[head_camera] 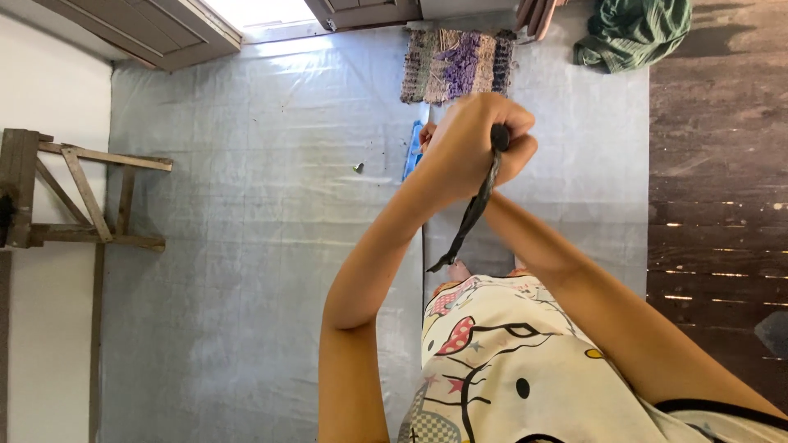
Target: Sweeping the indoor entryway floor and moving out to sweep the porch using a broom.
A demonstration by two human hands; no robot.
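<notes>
- Cartoon-printed cloth (509, 369) covers the person's front, nearest the viewer, cream with a cat figure on it.
- Above it a dark twisted strand (476, 205) hangs from the raised fists, its frayed tip dangling free.
- Left hand (460, 148) is curled tight around the strand's top.
- Right hand (517, 156) is pressed against the left, fingers folded over the same end.
- Grey plastic sheet (246, 246) covers the floor below.
- Woven mat (455, 66), green bundled cloth (632, 33) and wooden frame (66, 193) lie well apart.

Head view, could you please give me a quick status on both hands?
Left hand and right hand clasped together, both shut on dark twisted strand. Strand hangs down over patterned shirt. Nothing blocking.
</notes>
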